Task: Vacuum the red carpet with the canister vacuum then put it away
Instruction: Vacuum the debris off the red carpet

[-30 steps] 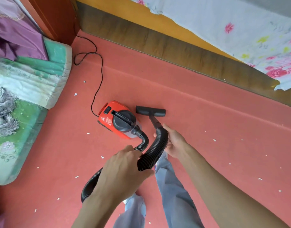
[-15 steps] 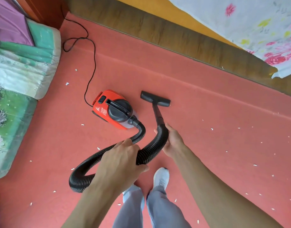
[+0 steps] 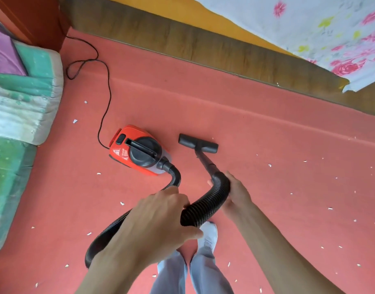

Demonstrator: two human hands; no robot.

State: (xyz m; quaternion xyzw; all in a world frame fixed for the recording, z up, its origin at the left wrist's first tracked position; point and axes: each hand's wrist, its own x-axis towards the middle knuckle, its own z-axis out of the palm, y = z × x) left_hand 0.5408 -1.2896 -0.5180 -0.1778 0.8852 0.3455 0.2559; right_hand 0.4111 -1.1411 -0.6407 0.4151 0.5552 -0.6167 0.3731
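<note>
A small red and black canister vacuum (image 3: 137,151) sits on the red carpet (image 3: 256,132). Its black ribbed hose (image 3: 207,202) loops from the canister down to the left and back up to a thin wand. The wand ends in a flat black floor nozzle (image 3: 198,143) that rests on the carpet right of the canister. My right hand (image 3: 235,194) grips the hose where it joins the wand. My left hand (image 3: 159,225) grips the hose lower down. Small white scraps (image 3: 269,165) lie scattered over the carpet.
The black power cord (image 3: 106,94) runs from the canister to the far left corner. Folded mattresses and bedding (image 3: 23,98) line the left side. A wooden bed frame (image 3: 203,45) with a floral sheet (image 3: 309,28) runs along the far edge. My legs and shoes (image 3: 207,234) are below the hose.
The nozzle has slid to the right, away from the canister, with my right hand guiding it. More of the hose loop shows on the left. Both hands keep their hold.
</note>
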